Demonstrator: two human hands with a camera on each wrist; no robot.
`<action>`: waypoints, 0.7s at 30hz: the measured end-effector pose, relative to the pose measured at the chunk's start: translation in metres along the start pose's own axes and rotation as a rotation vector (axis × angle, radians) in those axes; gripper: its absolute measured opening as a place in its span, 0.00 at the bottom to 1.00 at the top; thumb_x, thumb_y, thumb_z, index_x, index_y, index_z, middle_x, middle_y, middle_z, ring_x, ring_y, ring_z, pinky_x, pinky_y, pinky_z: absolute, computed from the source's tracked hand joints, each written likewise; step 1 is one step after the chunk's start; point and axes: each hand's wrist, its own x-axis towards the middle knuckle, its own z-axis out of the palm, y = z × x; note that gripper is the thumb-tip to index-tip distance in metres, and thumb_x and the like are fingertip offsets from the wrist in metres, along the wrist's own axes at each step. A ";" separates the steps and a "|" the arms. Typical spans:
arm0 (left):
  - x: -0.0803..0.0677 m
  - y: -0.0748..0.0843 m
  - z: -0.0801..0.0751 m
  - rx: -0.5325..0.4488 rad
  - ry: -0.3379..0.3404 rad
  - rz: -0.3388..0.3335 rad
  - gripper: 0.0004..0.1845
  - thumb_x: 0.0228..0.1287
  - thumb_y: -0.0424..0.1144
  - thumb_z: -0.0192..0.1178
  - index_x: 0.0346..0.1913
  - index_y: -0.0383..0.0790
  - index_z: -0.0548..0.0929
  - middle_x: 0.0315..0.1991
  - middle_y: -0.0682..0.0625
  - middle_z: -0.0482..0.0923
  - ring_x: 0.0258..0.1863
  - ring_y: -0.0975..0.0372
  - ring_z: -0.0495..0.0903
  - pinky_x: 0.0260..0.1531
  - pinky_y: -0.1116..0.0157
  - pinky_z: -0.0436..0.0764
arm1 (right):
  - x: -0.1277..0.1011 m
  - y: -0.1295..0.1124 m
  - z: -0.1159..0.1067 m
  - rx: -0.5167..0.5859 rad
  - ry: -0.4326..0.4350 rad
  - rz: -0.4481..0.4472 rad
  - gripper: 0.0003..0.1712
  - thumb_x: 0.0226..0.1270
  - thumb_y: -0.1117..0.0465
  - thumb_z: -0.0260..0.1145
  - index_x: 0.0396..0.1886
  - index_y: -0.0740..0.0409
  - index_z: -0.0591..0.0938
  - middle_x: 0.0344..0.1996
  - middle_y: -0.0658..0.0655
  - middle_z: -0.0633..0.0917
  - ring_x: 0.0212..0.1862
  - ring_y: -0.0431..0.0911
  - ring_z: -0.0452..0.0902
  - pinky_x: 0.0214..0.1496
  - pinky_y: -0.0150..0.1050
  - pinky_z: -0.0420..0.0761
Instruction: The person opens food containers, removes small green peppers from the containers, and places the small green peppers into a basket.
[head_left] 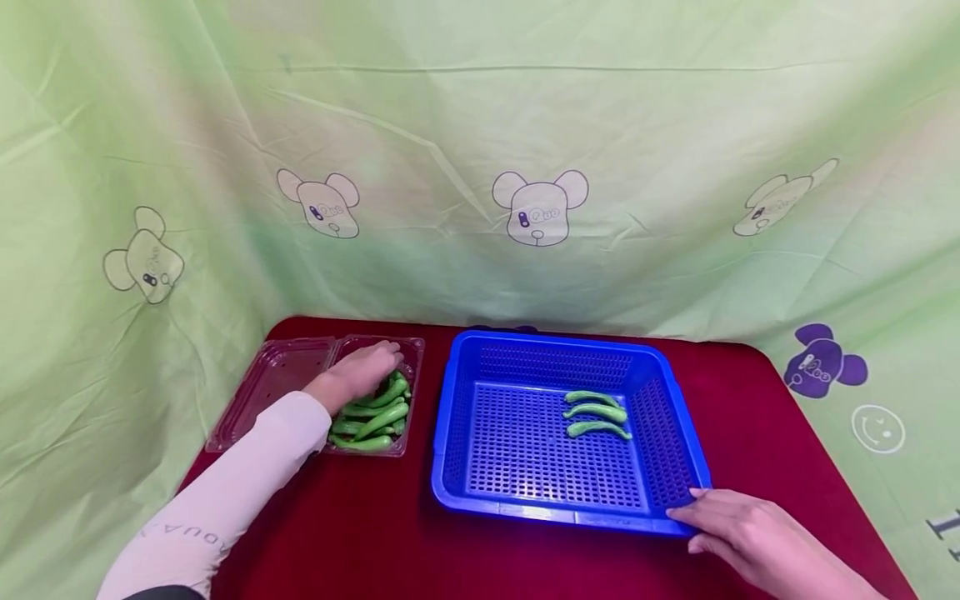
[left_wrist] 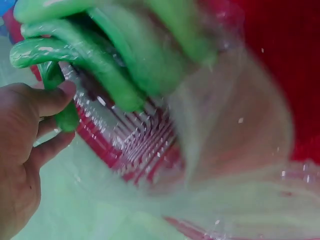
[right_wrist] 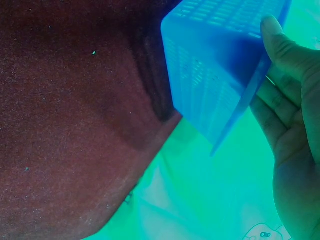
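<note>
My left hand is over the far part of a clear plastic clamshell box on the left. In the left wrist view its thumb and fingers pinch a green pepper. More green peppers are heaped in the box below and beside the hand. My right hand grips the near right corner of a blue perforated basket. The right wrist view shows the thumb on one side of its rim and the fingers on the other. Three green peppers lie side by side on the basket floor, toward the right.
The box's clear lid lies folded open to the left. Box and basket stand on a table with a dark red cloth. A pale green curtain printed with bear heads hangs behind and at the sides.
</note>
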 end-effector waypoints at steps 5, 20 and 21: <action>-0.002 -0.001 -0.017 0.356 0.206 0.170 0.10 0.58 0.21 0.62 0.42 0.34 0.83 0.49 0.38 0.84 0.49 0.47 0.84 0.47 0.53 0.86 | 0.000 0.001 -0.001 0.017 -0.017 -0.001 0.17 0.61 0.47 0.74 0.50 0.42 0.89 0.42 0.40 0.90 0.48 0.45 0.88 0.40 0.36 0.89; 0.019 0.073 -0.060 0.213 0.463 0.227 0.13 0.58 0.31 0.74 0.45 0.35 0.86 0.41 0.46 0.83 0.44 0.52 0.85 0.45 0.57 0.87 | -0.001 0.002 0.000 0.007 0.003 -0.018 0.17 0.61 0.46 0.74 0.50 0.42 0.89 0.42 0.39 0.90 0.47 0.44 0.88 0.44 0.27 0.86; 0.021 0.082 -0.061 0.201 0.467 0.226 0.13 0.59 0.33 0.74 0.45 0.36 0.85 0.41 0.46 0.83 0.45 0.53 0.84 0.47 0.57 0.87 | -0.001 0.002 0.000 0.004 0.002 -0.018 0.17 0.61 0.46 0.74 0.50 0.42 0.89 0.42 0.39 0.90 0.47 0.44 0.88 0.44 0.28 0.86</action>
